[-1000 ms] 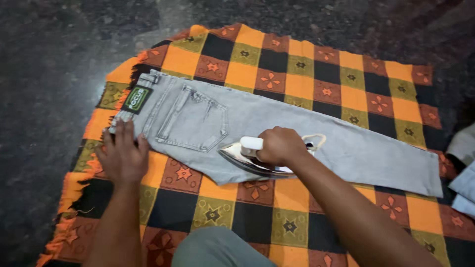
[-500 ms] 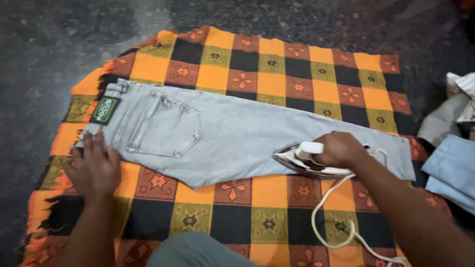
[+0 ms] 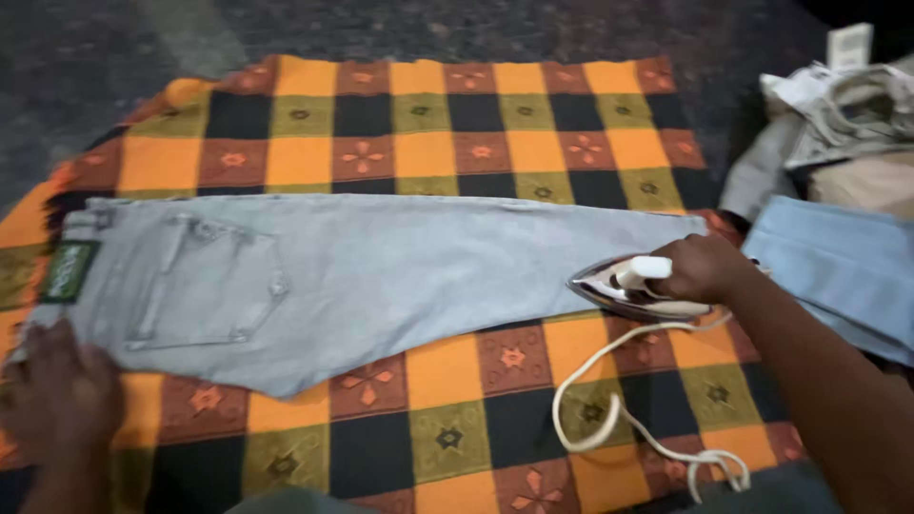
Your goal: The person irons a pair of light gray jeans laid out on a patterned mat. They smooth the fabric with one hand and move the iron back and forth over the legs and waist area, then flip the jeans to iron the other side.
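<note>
While the right hand [image 3: 703, 269] keeps a closed grip round the white handle of the iron [image 3: 633, 288], the metal plate sits flat at the hem end of the grey jeans [image 3: 381, 271], pointed nose facing back up the leg. Those jeans lie stretched lengthwise across the orange, black and olive checked blanket [image 3: 428, 133] on the dark floor [image 3: 86, 57], back pocket up, waistband at the far left. Over there the left hand [image 3: 59, 398] is pressed down, fingers spread and holding nothing, on the waistband corner and the blanket beside it, pinning the cloth. Good practice, I'd say: tension from one end, heat at the other. For a clean pass the plate wants to stay level and moving, never parked on the hem, and the left hand should keep the leg taut so no crease gets pressed in. Watch that white cord [image 3: 609, 409] too, looping loose on the blanket below the iron. Folded pale-blue cloth [image 3: 838, 262] waits just right of the hem.
</note>
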